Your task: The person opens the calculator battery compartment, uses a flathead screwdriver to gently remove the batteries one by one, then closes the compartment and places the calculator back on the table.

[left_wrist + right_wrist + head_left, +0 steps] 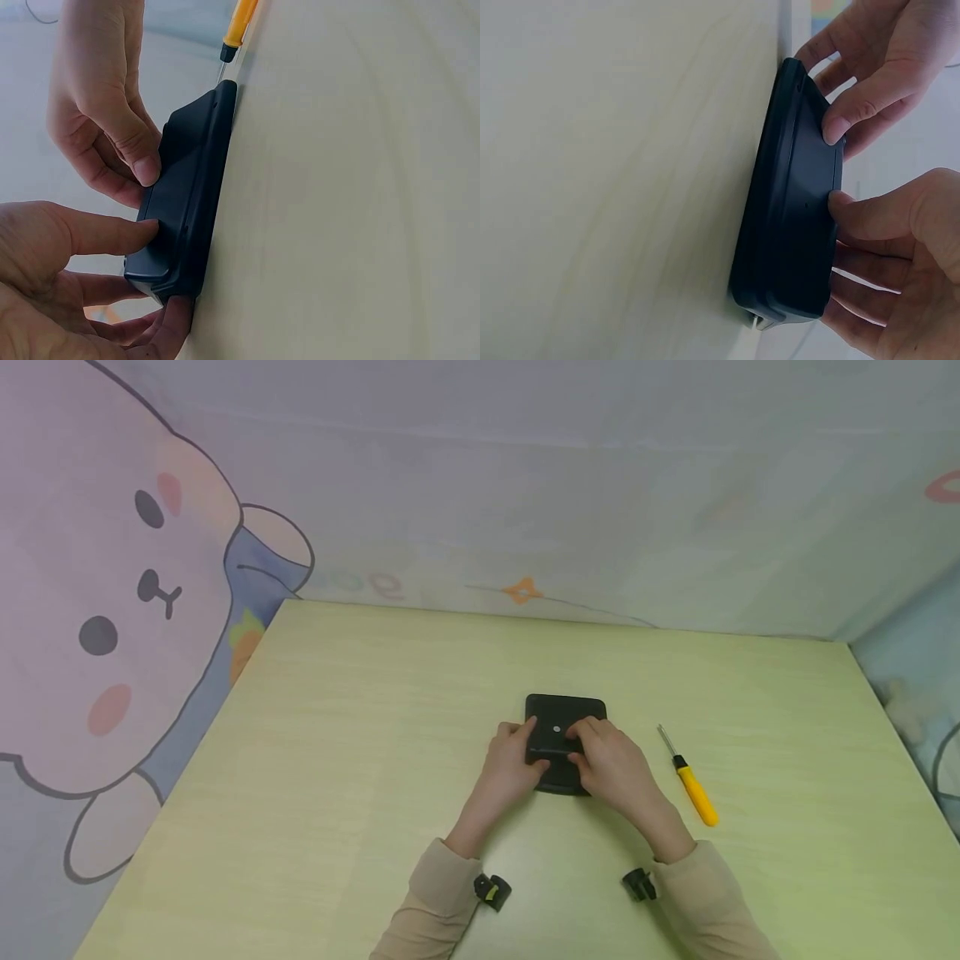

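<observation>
A black, flat, box-like device (561, 777) with a raised upper part and a small pale round mark lies on the table; its exact kind cannot be told. My left hand (512, 764) grips its left end, thumb on the front face and fingers around the side, as the left wrist view shows. From the right, my right hand (618, 768) holds the raised part between thumb and curled fingers. In the right wrist view, both thumbs press the dark face of the device (802, 202), a short gap apart.
A screwdriver (697, 793) with a yellow handle lies to the right of my right hand, its metal tip pointing away. The pale table (360, 735) runs back to a printed cloth (525, 510). Black wrist mounts (492, 891) sit at both cuffs.
</observation>
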`<state>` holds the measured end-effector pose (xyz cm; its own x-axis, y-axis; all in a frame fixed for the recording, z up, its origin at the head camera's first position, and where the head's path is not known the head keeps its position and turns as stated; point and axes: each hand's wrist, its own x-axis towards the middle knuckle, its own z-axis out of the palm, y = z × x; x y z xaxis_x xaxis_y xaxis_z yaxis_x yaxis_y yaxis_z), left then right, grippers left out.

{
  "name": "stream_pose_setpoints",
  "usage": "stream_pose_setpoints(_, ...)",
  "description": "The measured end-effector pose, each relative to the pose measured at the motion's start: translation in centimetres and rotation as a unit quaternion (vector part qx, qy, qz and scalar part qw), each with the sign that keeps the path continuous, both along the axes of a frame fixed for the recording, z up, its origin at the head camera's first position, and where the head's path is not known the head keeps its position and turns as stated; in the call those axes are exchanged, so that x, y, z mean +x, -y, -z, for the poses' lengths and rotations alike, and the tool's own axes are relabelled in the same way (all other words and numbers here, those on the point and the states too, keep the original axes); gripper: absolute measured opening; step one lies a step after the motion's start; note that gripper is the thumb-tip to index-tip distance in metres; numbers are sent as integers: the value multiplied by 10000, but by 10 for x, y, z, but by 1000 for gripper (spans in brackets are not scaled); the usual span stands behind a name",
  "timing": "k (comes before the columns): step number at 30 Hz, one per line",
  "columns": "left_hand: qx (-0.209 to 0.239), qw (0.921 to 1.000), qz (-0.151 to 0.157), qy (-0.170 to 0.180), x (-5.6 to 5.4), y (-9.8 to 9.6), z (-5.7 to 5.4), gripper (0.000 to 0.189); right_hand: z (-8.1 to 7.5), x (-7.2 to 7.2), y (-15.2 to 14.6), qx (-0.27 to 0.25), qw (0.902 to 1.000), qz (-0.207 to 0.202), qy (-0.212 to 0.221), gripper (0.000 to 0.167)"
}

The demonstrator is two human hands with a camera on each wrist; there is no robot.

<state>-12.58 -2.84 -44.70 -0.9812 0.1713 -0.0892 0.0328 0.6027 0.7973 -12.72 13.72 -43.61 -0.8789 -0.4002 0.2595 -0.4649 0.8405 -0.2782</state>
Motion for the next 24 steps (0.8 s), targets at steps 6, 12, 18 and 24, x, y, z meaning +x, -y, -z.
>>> stream_pose_setpoints(6, 8, 10000, 15, -9, 0, 0, 0, 64, 1, 0, 0, -12, 10000, -2, -29, 22)
stream_pose_setpoints(12, 10, 10000, 21, -20, 1, -1, -1, 64, 2, 0, -1, -4, 10000, 9, -86, 22)
stream_pose_setpoints(18, 36, 10000, 44, -29, 1, -1, 0, 64, 4, 1, -1, 12, 9998, 12, -182, 22)
stream_pose_setpoints(24, 3, 10000, 50, -58, 0, -1, 1, 65, 4, 0, -1, 35, 9998, 31, -184, 22)
